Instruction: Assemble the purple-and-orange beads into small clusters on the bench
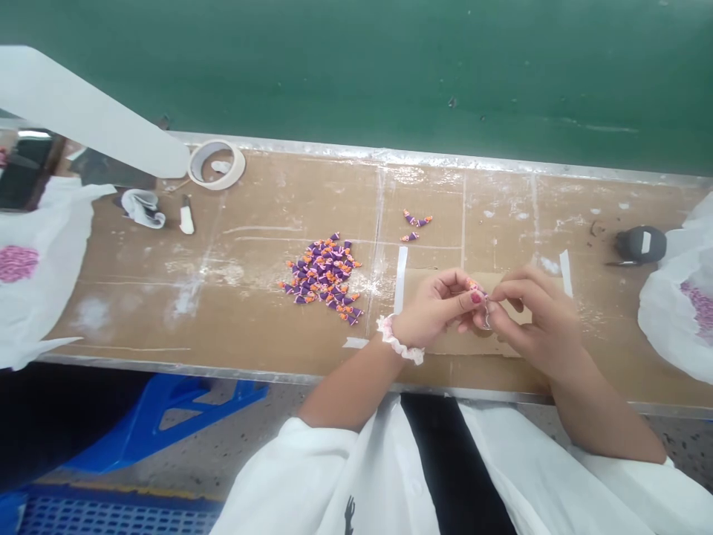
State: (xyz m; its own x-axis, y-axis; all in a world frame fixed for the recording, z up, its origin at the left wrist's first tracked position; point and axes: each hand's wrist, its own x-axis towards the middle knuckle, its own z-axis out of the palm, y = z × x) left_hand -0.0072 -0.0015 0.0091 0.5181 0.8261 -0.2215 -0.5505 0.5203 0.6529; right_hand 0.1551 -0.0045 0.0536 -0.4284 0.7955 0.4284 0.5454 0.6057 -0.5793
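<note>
My left hand point(437, 306), with a white scrunchie point(398, 339) round its wrist, pinches a small orange-and-purple figure point(473, 285) between thumb and fingers. Close against it, the fingertips of my right hand point(538, 316) are pinched together by a thin pale strand point(487, 319); whether they grip the strand or the figure is hard to make out. Both hands are over a taped-down cardboard sheet point(457, 342). To the left lies a pile of similar purple-and-orange figures point(323, 275). Beyond my hands, 3 more figures point(411, 237) lie apart from that pile.
A tape roll point(239, 167), a small white-handled tool point(186, 217) and a phone point(25, 171) lie at the left. White sheets with pink pieces point(18, 264) point(699, 308) flank the brown worktop point(167, 297). A black round object point(640, 244) sits at right; a green surface point(356, 74) runs behind.
</note>
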